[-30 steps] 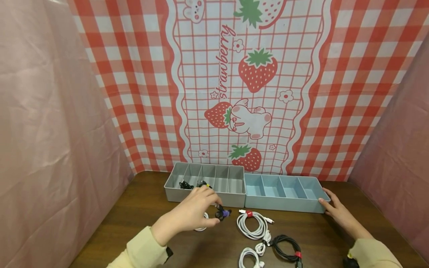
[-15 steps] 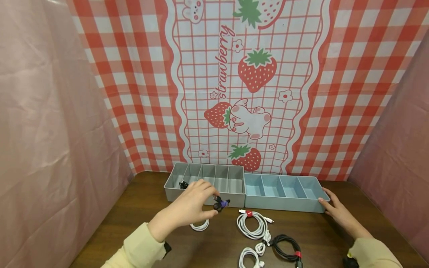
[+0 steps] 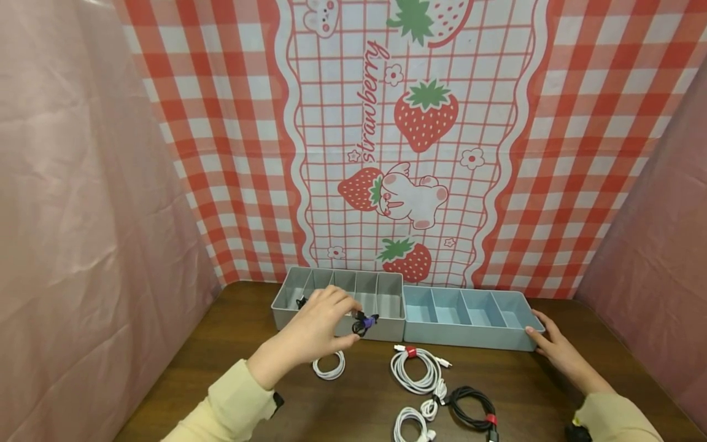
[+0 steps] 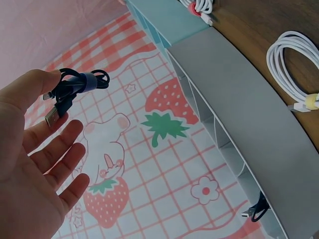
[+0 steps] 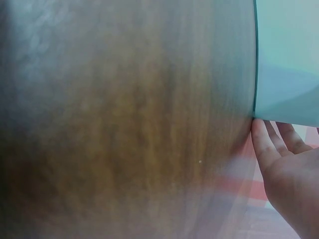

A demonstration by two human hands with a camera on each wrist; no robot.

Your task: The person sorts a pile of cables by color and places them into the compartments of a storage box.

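In the head view, my left hand (image 3: 309, 325) is raised at the front of the grey divided box (image 3: 284, 319). Between its thumb and index finger it pinches a small black USB cable (image 4: 75, 87), bundled with a purple tie; the other fingers are spread. That hand hides part of the grey box's compartments. Another black cable (image 4: 258, 206) lies in an end compartment of the box. At the far end of the light blue divided box (image 3: 469, 336), my right hand (image 3: 563, 350) rests its fairly straight fingers against the end wall, the thumb by the front corner.
On the brown table (image 3: 221, 368) lie coiled cables: a white one (image 3: 329, 366) below my left hand, a white one with a red tie (image 3: 414, 374), smaller white ones (image 3: 409, 423), and a black one (image 3: 472, 408). A strawberry-patterned cloth (image 3: 420, 123) hangs behind the boxes.
My left hand has risen slightly, bringing the black USB cable up in front of the grey box's front wall and rim. The white coil beneath it is now fully visible. My right hand stays put.
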